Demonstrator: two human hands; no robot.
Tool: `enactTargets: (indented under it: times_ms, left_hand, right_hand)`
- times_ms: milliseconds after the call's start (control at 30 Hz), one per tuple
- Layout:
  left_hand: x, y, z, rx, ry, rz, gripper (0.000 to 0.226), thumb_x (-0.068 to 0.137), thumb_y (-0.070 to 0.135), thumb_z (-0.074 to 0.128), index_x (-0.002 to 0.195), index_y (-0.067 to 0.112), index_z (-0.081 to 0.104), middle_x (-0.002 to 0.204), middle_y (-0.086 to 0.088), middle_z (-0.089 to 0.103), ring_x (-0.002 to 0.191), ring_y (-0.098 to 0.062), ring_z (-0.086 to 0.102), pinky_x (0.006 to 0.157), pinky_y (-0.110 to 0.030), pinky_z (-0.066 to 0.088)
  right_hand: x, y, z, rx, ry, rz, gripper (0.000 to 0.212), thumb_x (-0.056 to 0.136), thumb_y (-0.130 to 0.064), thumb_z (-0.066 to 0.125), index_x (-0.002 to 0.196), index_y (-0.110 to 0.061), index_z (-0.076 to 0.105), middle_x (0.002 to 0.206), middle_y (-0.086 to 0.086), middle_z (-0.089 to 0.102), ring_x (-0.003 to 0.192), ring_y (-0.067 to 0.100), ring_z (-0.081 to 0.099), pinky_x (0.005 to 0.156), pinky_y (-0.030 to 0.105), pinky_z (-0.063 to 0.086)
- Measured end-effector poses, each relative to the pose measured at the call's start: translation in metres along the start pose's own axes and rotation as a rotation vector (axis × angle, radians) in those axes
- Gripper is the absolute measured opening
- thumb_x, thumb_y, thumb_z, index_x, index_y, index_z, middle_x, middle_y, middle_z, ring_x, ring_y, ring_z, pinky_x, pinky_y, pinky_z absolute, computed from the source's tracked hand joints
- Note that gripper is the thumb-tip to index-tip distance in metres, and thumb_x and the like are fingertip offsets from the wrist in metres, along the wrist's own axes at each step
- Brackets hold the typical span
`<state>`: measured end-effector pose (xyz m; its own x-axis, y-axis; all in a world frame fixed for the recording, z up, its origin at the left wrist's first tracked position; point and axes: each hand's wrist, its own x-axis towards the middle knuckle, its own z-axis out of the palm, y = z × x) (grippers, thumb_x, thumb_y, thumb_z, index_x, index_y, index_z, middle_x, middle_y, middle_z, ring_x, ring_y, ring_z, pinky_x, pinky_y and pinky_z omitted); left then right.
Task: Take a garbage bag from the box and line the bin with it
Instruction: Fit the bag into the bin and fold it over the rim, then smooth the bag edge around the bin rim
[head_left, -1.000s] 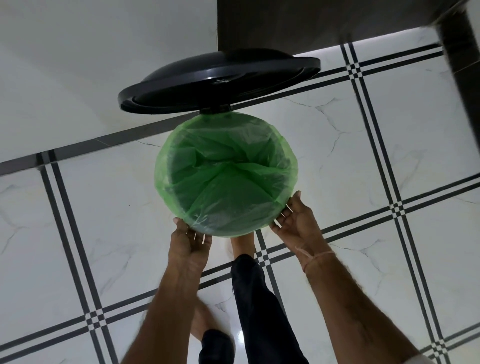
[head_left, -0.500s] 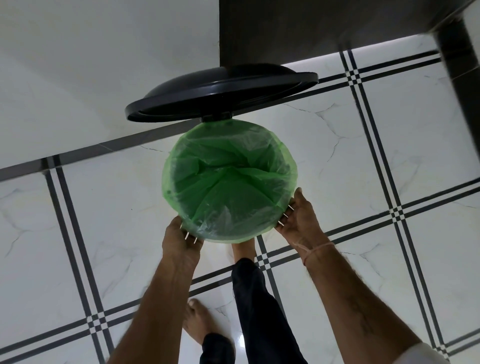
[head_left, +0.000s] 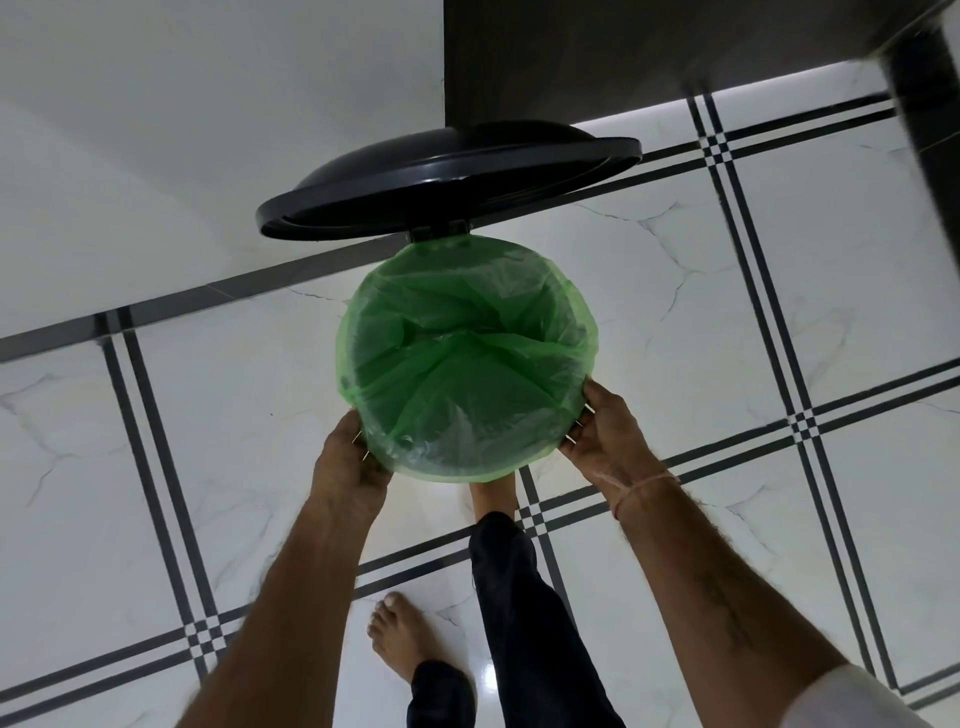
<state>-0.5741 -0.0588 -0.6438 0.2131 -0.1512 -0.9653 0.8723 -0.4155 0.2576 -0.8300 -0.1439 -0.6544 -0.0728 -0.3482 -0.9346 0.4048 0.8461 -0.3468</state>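
Both left hand (head_left: 350, 462) and right hand (head_left: 602, 436), gripping the garbage bag (head_left: 467, 364) hem, have spread along the near rim of the bin (head_left: 439, 232); lining looks almost done

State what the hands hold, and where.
Both the left hand and right hand grip the bag at its turned-over edge, on the near side.

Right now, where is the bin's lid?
In the head view, the black lid stands raised in the upper centre, just beyond the far edge of the green bag, in front of the white wall and dark cabinet.
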Motion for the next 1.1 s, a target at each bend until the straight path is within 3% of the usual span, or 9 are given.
enactTargets:
  times_ms: [67, 200, 300, 500, 633, 733, 933, 1033, 1100]
  left_hand:
    - [0.002, 0.002, -0.003, -0.040, -0.014, -0.029, 0.011, 0.091, 0.003, 0.062, 0.100, 0.005, 0.069, 0.097, -0.010, 0.073, 0.084, -0.023, 0.071, 0.067, -0.035, 0.065]
    - [0.009, -0.002, -0.003, -0.003, -0.054, 0.111, 0.029, 0.093, 0.003, 0.058, 0.120, 0.003, 0.070, 0.120, -0.015, 0.072, 0.101, -0.026, 0.070, 0.095, -0.043, 0.060]
    - [0.006, -0.010, -0.006, 0.091, -0.048, 0.257, 0.035, 0.098, -0.003, 0.042, 0.113, 0.002, 0.073, 0.107, -0.011, 0.075, 0.096, -0.022, 0.072, 0.087, -0.035, 0.061]
    - [0.004, -0.013, -0.005, 0.225, 0.036, 0.387, 0.027, 0.108, 0.015, 0.049, 0.093, 0.012, 0.072, 0.095, -0.005, 0.073, 0.095, -0.021, 0.068, 0.082, -0.033, 0.059]
    - [0.004, -0.008, 0.004, 0.235, 0.039, 0.283, 0.034, 0.110, 0.020, 0.042, 0.094, 0.015, 0.071, 0.100, -0.003, 0.074, 0.098, -0.021, 0.069, 0.088, -0.036, 0.057]
    - [0.004, -0.005, 0.009, 0.130, -0.005, 0.136, 0.034, 0.110, 0.021, 0.037, 0.104, 0.015, 0.070, 0.107, -0.004, 0.074, 0.099, -0.021, 0.070, 0.090, -0.040, 0.057]
    - [-0.002, -0.007, 0.012, 0.067, 0.051, 0.083, 0.025, 0.108, 0.028, 0.045, 0.104, 0.018, 0.067, 0.111, -0.002, 0.071, 0.104, -0.021, 0.067, 0.099, -0.044, 0.055]
    - [-0.005, -0.004, 0.016, 0.113, 0.092, 0.125, 0.032, 0.108, 0.041, 0.044, 0.115, 0.019, 0.065, 0.106, 0.002, 0.070, 0.102, -0.020, 0.067, 0.098, -0.044, 0.055]
    - [-0.008, -0.001, 0.018, 0.183, 0.129, 0.142, 0.041, 0.107, 0.050, 0.040, 0.123, 0.019, 0.062, 0.109, 0.001, 0.069, 0.095, -0.016, 0.067, 0.090, -0.041, 0.055]
  right_hand:
    - [0.002, 0.001, 0.000, 0.000, 0.003, 0.001, 0.027, 0.102, -0.030, 0.057, 0.119, -0.012, 0.068, 0.102, 0.010, 0.075, 0.094, 0.026, 0.071, 0.072, 0.039, 0.061]
    - [0.004, 0.002, -0.003, 0.010, 0.007, 0.009, 0.021, 0.103, -0.028, 0.057, 0.106, -0.013, 0.071, 0.094, 0.007, 0.077, 0.091, 0.024, 0.072, 0.066, 0.036, 0.062]
    - [0.003, 0.001, -0.005, 0.002, 0.006, 0.003, 0.018, 0.102, -0.023, 0.058, 0.108, -0.011, 0.069, 0.093, 0.006, 0.077, 0.090, 0.024, 0.072, 0.063, 0.035, 0.063]
    - [0.003, -0.003, -0.007, -0.083, -0.048, -0.208, 0.015, 0.104, -0.012, 0.056, 0.098, -0.013, 0.069, 0.090, 0.003, 0.078, 0.087, 0.022, 0.072, 0.071, 0.035, 0.064]
    - [0.001, -0.008, -0.005, -0.117, -0.090, -0.219, 0.029, 0.106, -0.029, 0.052, 0.105, -0.010, 0.073, 0.099, 0.007, 0.079, 0.093, 0.020, 0.075, 0.079, 0.037, 0.064]
    - [0.002, -0.012, 0.002, -0.160, -0.030, -0.094, 0.035, 0.106, -0.040, 0.051, 0.118, -0.013, 0.069, 0.117, 0.006, 0.073, 0.109, 0.024, 0.067, 0.096, 0.044, 0.055]
    - [-0.005, -0.018, 0.011, -0.185, 0.052, -0.059, 0.032, 0.108, -0.039, 0.046, 0.099, -0.018, 0.068, 0.102, 0.000, 0.070, 0.096, 0.020, 0.064, 0.087, 0.043, 0.050]
    - [-0.009, -0.022, 0.009, -0.231, 0.038, -0.099, 0.033, 0.109, -0.042, 0.043, 0.102, -0.019, 0.067, 0.106, -0.001, 0.070, 0.101, 0.020, 0.065, 0.095, 0.044, 0.050]
    - [-0.013, -0.025, 0.012, -0.323, 0.071, -0.162, 0.037, 0.109, -0.044, 0.041, 0.110, -0.018, 0.067, 0.107, -0.002, 0.070, 0.099, 0.017, 0.063, 0.088, 0.038, 0.048]
